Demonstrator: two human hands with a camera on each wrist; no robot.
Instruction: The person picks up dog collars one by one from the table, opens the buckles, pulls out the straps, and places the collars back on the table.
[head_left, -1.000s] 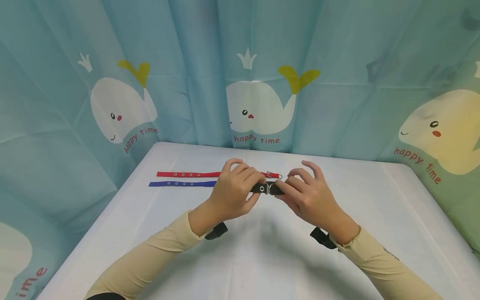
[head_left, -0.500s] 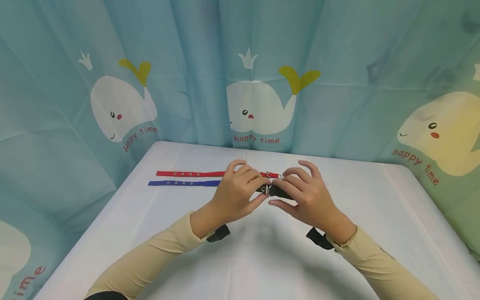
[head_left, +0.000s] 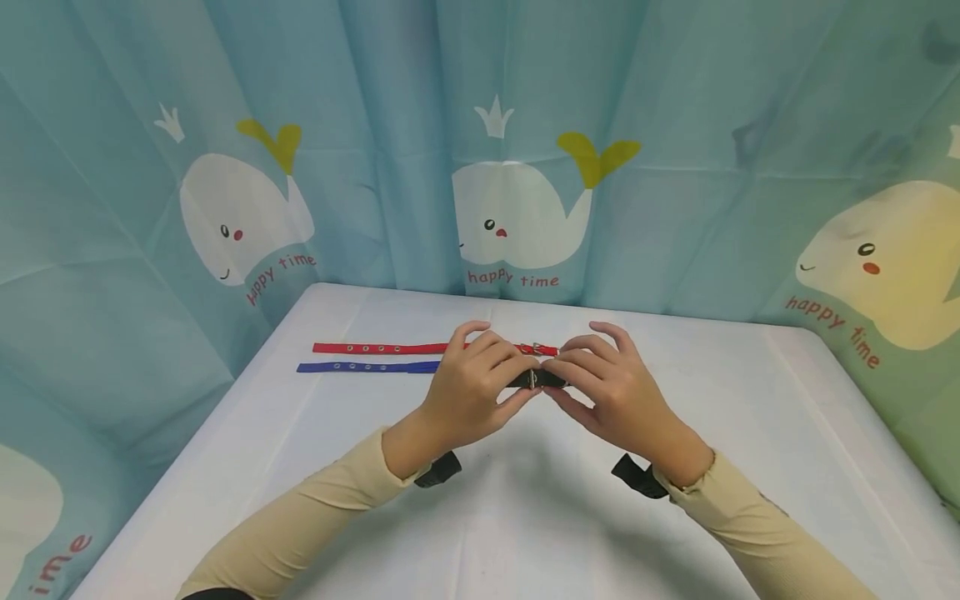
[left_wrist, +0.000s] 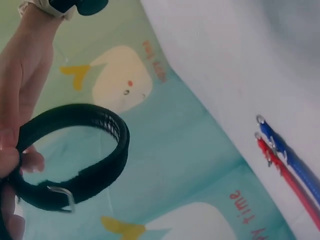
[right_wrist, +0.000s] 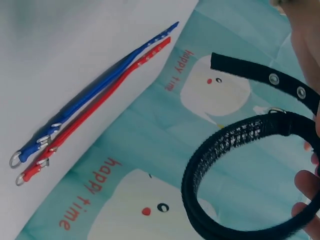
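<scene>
Both hands hold a black collar [head_left: 552,378] above the table, its metal buckle [head_left: 533,378] between them. My left hand [head_left: 471,392] pinches it to the left of the buckle, my right hand [head_left: 628,393] to the right. In the left wrist view the collar [left_wrist: 107,172] is bent into a loop with a D-shaped metal ring [left_wrist: 64,196]. A free strap end [right_wrist: 240,68] with metal eyelets sticks out past the fingers in the right wrist view. The fingers hide part of the buckle.
A red collar [head_left: 412,350] and a blue collar [head_left: 382,367] lie side by side, stretched out on the white table [head_left: 510,517] behind the hands. Their right parts are partly covered by the hands. A whale-printed curtain [head_left: 405,167] hangs along the table's far edge.
My right hand has shifted slightly left, nearer my left hand. Its thumb stood apart from the strap half a second ago and is back against it. The red and blue collars have not moved.
</scene>
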